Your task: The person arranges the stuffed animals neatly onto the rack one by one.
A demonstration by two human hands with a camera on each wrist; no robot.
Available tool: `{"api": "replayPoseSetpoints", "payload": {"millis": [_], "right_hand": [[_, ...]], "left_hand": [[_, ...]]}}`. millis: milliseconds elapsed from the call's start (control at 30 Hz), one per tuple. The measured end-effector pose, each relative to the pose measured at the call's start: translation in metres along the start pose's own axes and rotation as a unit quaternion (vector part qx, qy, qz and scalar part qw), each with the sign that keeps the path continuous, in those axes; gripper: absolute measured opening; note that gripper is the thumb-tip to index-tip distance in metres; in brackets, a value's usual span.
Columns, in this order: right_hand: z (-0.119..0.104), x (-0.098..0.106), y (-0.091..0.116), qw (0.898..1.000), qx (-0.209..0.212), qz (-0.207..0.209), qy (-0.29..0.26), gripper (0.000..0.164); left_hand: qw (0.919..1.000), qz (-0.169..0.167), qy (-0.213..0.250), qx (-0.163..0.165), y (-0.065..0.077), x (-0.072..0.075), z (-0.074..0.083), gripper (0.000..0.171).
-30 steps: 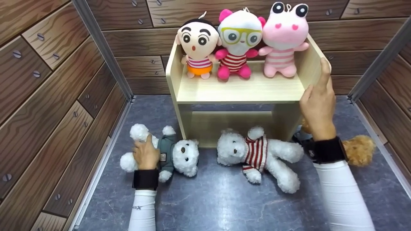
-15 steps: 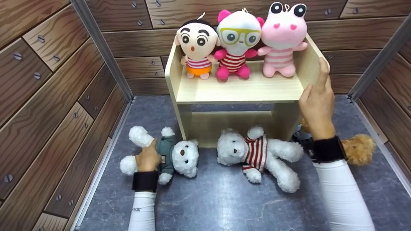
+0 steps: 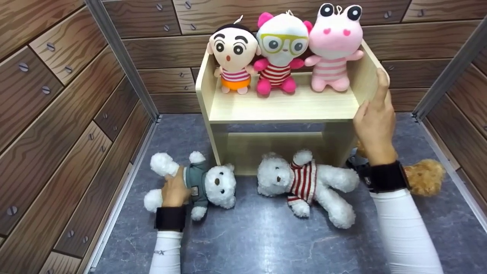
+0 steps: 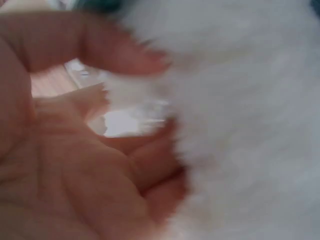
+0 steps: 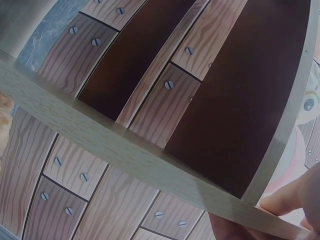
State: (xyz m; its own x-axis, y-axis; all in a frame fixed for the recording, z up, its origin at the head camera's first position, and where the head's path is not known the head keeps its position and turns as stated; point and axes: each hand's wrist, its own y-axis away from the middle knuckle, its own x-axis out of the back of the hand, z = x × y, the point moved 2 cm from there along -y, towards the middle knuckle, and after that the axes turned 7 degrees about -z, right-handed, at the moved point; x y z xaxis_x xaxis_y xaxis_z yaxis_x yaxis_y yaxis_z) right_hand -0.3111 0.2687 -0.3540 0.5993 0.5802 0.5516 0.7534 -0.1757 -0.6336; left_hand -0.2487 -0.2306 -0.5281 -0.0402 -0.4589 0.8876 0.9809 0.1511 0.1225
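My left hand (image 3: 176, 191) grips the lower body of a white teddy bear (image 3: 220, 186) in a green sweater, which lies on its back at the left. In the left wrist view its thumb and fingers curl into the white fur (image 4: 250, 120). My right hand (image 3: 376, 125) holds the right side panel of a pale wooden shelf (image 3: 281, 110); the right wrist view has thumb and fingers on both faces of the panel edge (image 5: 165, 172). A second white teddy bear (image 3: 304, 179) in a red-striped sweater lies before the shelf.
On the upper board sit a boy doll (image 3: 235, 57), a panda plush (image 3: 279, 53) with yellow glasses and a pink frog-eyed plush (image 3: 335, 49). A brown plush (image 3: 424, 177) lies partly behind the right forearm. Wood-patterned walls (image 3: 68, 152) enclose the grey floor (image 3: 243, 243).
My left fingers have closed round the green-sweatered teddy bear's lower body, and its legs have shifted slightly. The right hand stays on the shelf panel.
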Motion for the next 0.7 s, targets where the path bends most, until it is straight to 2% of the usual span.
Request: {"api": "replayPoseSetpoints", "payload": {"millis": [100, 200, 267, 333, 400, 500, 700], "right_hand": [[0.001, 0.0, 0.0, 1.0, -0.005, -0.002, 0.001, 0.071], [0.001, 0.0, 0.0, 1.0, -0.005, -0.003, 0.001, 0.071], [0.001, 0.0, 0.0, 1.0, -0.005, -0.004, 0.002, 0.071], [0.001, 0.0, 0.0, 1.0, -0.004, -0.006, 0.002, 0.071], [0.001, 0.0, 0.0, 1.0, -0.004, -0.006, 0.001, 0.07], [0.001, -0.001, 0.0, 1.0, -0.002, -0.003, -0.002, 0.07], [0.001, -0.001, 0.0, 1.0, 0.001, 0.004, -0.001, 0.069]], "left_hand": [[0.9976, 0.034, -0.061, -0.006, 0.009, -0.002, 0.013, 0.084], [0.9903, 0.07, -0.113, -0.041, 0.015, -0.007, 0.023, 0.086], [0.9849, 0.074, -0.137, -0.076, 0.016, -0.012, 0.028, 0.09], [0.9803, 0.064, -0.149, -0.112, 0.016, -0.019, 0.03, 0.093], [0.9763, 0.052, -0.161, -0.135, 0.016, -0.025, 0.032, 0.091], [0.9701, 0.054, -0.184, -0.149, 0.017, -0.033, 0.035, 0.077], [0.9596, 0.128, -0.192, -0.161, 0.02, -0.036, 0.04, 0.041]]}}
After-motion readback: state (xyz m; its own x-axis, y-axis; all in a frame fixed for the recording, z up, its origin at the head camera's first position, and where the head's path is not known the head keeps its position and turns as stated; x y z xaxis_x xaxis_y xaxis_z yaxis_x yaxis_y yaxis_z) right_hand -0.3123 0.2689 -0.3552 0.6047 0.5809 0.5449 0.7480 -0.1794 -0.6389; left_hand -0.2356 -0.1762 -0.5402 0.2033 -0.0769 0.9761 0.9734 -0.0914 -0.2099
